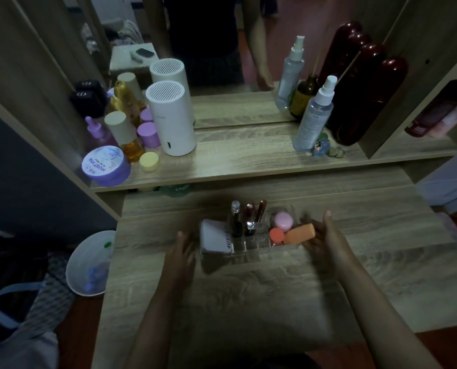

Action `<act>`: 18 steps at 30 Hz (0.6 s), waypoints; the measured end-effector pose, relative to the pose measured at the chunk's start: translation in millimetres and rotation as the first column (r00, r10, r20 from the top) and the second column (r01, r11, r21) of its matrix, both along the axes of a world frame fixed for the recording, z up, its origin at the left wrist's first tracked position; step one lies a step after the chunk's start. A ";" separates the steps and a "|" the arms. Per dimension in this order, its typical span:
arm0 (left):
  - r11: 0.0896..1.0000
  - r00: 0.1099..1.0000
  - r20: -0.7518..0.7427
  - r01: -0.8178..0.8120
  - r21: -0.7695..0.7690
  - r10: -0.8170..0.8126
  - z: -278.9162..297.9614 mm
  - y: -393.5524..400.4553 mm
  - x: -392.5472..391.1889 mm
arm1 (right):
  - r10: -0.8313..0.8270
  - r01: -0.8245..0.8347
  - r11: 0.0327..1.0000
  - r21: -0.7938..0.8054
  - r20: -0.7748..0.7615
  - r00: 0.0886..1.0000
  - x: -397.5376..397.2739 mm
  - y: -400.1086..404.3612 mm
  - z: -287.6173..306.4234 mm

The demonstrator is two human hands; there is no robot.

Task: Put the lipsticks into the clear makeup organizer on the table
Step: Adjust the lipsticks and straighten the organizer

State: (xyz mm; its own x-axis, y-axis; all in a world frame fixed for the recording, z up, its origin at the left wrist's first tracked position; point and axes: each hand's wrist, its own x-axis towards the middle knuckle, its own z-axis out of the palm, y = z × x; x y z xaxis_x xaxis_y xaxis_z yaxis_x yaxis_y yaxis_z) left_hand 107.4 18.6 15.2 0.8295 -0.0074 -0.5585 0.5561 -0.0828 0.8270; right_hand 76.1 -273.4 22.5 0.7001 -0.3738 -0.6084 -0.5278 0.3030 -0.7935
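The clear makeup organizer (251,253) stands on the wooden table in the middle of the head view. Three lipsticks (249,218) stand upright in its small middle compartments. A white compact case (213,237) fills its left part. A pink round pot (282,220), a coral pot (276,234) and an orange sponge (300,234) lie in its right part. My left hand (181,255) is flat and spread just left of the organizer, with a small gap. My right hand (326,239) is spread against the organizer's right end, thumb up, holding nothing.
A raised shelf behind carries a white cylinder device (172,118), purple jars (106,165), bottles, a spray bottle (314,115) and a dark red case (366,97) before a mirror. A white bin (90,265) sits on the floor at the left.
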 end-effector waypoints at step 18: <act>0.779 0.970 -0.214 -0.221 -0.587 0.114 -2.8 -1.2 -4.0 | -0.030 0.024 0.961 0.275 0.016 0.999 -2.2 -5.1 -10.3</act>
